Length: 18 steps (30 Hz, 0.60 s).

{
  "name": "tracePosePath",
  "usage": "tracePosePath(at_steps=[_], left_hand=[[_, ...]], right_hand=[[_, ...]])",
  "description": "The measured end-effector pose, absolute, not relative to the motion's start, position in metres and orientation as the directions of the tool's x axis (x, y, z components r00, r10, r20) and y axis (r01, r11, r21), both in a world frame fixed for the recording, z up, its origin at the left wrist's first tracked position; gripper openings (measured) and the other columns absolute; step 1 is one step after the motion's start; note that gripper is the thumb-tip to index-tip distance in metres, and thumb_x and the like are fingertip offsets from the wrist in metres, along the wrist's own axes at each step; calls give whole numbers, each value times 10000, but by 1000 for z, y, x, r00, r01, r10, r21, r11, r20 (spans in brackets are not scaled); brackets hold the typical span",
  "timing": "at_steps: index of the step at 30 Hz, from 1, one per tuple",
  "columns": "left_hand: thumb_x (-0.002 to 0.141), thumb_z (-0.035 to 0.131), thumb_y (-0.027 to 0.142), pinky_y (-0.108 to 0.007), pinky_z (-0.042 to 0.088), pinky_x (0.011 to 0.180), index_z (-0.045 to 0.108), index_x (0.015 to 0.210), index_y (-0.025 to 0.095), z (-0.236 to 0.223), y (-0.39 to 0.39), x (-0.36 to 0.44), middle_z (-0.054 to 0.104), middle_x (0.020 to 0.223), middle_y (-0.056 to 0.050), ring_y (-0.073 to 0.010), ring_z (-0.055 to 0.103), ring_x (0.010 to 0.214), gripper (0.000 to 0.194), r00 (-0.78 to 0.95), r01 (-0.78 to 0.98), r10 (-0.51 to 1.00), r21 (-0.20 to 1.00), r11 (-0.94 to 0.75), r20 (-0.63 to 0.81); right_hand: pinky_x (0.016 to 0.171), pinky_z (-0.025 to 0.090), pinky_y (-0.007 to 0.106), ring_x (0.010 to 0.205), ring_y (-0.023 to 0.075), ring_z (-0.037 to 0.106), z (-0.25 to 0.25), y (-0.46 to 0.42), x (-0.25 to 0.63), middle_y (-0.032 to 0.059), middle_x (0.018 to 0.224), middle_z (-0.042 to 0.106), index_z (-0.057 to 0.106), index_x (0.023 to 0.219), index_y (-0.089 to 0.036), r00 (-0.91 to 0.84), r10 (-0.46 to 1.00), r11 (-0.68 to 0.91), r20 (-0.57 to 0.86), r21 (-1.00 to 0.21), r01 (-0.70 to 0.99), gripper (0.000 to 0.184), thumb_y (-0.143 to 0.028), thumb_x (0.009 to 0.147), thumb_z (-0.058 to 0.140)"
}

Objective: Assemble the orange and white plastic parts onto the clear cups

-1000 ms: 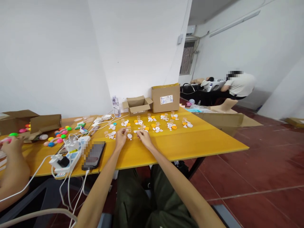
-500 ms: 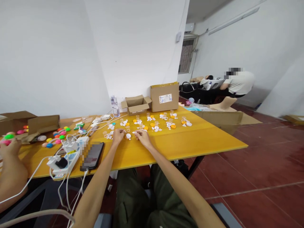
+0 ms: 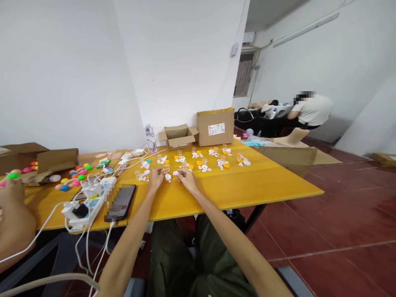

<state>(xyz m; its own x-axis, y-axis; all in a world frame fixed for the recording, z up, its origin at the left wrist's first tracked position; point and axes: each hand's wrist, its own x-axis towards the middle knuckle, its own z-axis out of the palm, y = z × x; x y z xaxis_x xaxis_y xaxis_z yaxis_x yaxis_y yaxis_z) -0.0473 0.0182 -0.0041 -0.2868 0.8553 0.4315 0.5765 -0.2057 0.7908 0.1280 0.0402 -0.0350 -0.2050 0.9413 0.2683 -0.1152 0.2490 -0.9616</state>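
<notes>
My right hand (image 3: 187,180) pinches a small white plastic disc with holes (image 3: 175,173) just above the table. To its left, my left hand (image 3: 156,180) has its fingers curled together. Whatever they grip, if anything, is hidden. Between the hands lies a round white plastic piece (image 3: 167,177), with a clear plastic cup (image 3: 167,167) behind it. Beyond my hands sit several small groups of white parts, clear cups and orange round pieces (image 3: 227,166).
A phone (image 3: 121,203) and a power strip (image 3: 100,198) with cables lie left on the yellow table (image 3: 222,192). An open carton (image 3: 179,138), a closed carton (image 3: 215,128) and a bottle (image 3: 151,140) stand behind. Another person's hand (image 3: 12,198) is at far left, near colourful balls.
My left hand has turned slightly, its fingers now lower and more curled. The disc in my right hand now shows its holed face. The other person's hand at left has shifted a little.
</notes>
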Motion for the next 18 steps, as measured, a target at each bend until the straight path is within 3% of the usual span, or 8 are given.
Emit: tracePosePath(at_steps=[4, 6, 12, 18], left_hand=[[810, 657, 329, -388, 484, 931, 754, 834, 237, 4, 3, -34, 745, 907, -58, -260, 647, 947, 136, -228, 605, 761, 700, -378, 608], [819, 674, 347, -416, 454, 999, 762, 876, 251, 9, -3, -27, 750, 946, -57, -272, 622, 1028, 142, -143, 595, 768, 674, -437, 624], [763, 752, 298, -447, 418, 1046, 776, 865, 273, 11, -7, -19, 755, 935, -47, -286, 591, 1089, 108, 8, 586, 827, 668, -459, 562], [729, 775, 300, -424, 453, 1011, 771, 764, 269, 10, -6, -21, 733, 827, -40, -278, 623, 1013, 48, -37, 487, 837, 741, -462, 546]], right_hand=[[583, 557, 298, 704, 189, 653, -33, 39, 129, 20, 760, 692, 669, 801, -222, -201, 940, 254, 276, -959, -125, 129, -287, 692, 650], [590, 558, 299, 736, 196, 656, -32, 37, 129, 30, 794, 699, 677, 831, -222, -204, 931, 276, 302, -950, -149, 157, -314, 705, 661], [628, 568, 305, 828, 220, 675, -29, 33, 130, 48, 879, 727, 680, 861, -230, -250, 889, 331, 385, -915, -231, 230, -416, 727, 699], [614, 548, 296, 801, 213, 661, -26, 30, 133, 50, 863, 717, 671, 847, -232, -267, 878, 354, 398, -914, -200, 266, -480, 751, 684]])
